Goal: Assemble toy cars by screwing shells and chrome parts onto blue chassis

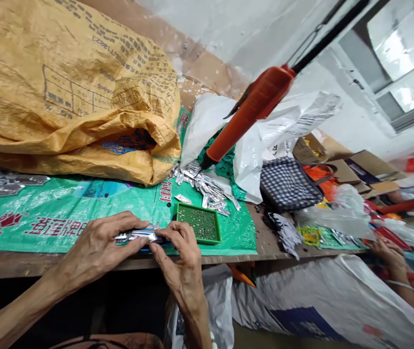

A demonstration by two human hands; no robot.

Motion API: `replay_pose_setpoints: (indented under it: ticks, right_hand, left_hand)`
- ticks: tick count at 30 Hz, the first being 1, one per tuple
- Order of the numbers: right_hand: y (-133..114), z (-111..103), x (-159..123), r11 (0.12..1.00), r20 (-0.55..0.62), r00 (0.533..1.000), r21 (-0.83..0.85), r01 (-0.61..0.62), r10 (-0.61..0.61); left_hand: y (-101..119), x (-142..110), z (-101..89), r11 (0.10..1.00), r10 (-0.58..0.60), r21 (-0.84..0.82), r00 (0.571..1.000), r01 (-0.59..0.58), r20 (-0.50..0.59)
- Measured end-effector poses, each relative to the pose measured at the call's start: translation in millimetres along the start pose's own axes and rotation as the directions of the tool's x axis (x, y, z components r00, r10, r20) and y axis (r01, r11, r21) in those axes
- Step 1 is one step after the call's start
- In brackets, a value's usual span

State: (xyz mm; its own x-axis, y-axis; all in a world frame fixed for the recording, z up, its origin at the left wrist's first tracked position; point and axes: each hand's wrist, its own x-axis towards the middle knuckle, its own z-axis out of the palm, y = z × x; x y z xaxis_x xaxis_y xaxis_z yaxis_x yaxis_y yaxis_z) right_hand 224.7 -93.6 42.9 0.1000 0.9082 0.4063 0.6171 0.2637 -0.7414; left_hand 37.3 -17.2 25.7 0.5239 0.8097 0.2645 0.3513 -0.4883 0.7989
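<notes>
My left hand (pixel 100 242) and my right hand (pixel 180 254) meet at the front edge of the bench, both pinched on a small shiny metal part (pixel 139 236) that lies across a dark blue piece under it. The left fingers wrap its left end, the right thumb and forefinger press its right end. Just right of the hands sits a small green tray (pixel 199 223) full of tiny screws. Behind it lies a pile of silver metal pieces (pixel 207 190). An orange electric screwdriver (pixel 246 114) hangs above the pile, tip down.
A big yellow woven sack (pixel 72 92) fills the back left on a green printed sheet (pixel 65 213). White plastic bags (pixel 250 140), a checked pouch (pixel 289 184) and cardboard boxes (pixel 359 169) crowd the right. Another person's hand (pixel 389 254) shows at the far right.
</notes>
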Motion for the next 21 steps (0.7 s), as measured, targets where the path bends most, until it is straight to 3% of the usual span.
replay_pose_setpoints:
  ticks: [2,4,6,7,9,13,15,18,21]
  right_hand:
    - [4.2,-10.9,3.8,0.990,0.012,0.998,0.127,-0.060,0.059]
    - [10.0,-27.8,15.0,0.959,-0.047,0.980,0.223,-0.176,0.191]
    - [16.5,-47.9,36.1,0.930,-0.209,0.924,0.257,-0.264,0.320]
    - [19.8,-57.9,50.6,0.934,-0.295,0.898,0.249,-0.257,0.326]
    - [24.8,-75.1,85.6,0.961,-0.412,0.877,0.221,-0.168,0.248]
    - [24.5,-89.9,159.5,0.983,-0.512,0.850,0.183,-0.027,0.119]
    - [20.2,-88.8,187.5,0.977,-0.493,0.861,0.210,-0.023,0.127]
    - [14.3,-85.5,212.7,0.963,-0.381,0.920,0.270,0.017,0.091]
    - [11.9,-85.1,225.2,0.961,-0.397,0.914,0.274,0.036,0.079]
  left_hand:
    - [-1.7,1.0,-1.3,0.999,-0.049,0.001,0.999,0.049,0.024]
    - [-2.4,1.9,-2.5,0.994,-0.104,0.020,0.994,0.103,0.038]
    - [-2.5,2.7,-3.4,0.990,-0.139,0.037,0.990,0.138,0.032]
    - [-2.5,3.0,-3.7,0.988,-0.147,0.043,0.989,0.146,0.030]
    - [-2.0,3.6,-4.0,0.987,-0.153,0.058,0.988,0.151,0.024]
    - [1.0,3.3,-3.3,0.979,-0.185,0.080,0.983,0.185,-0.004]
    - [3.9,3.2,-3.3,0.975,-0.205,0.079,0.979,0.206,-0.021]
    - [9.2,4.1,-4.7,0.968,-0.232,0.093,0.972,0.233,-0.030]
    - [11.9,4.9,-6.6,0.954,-0.273,0.121,0.962,0.273,-0.013]
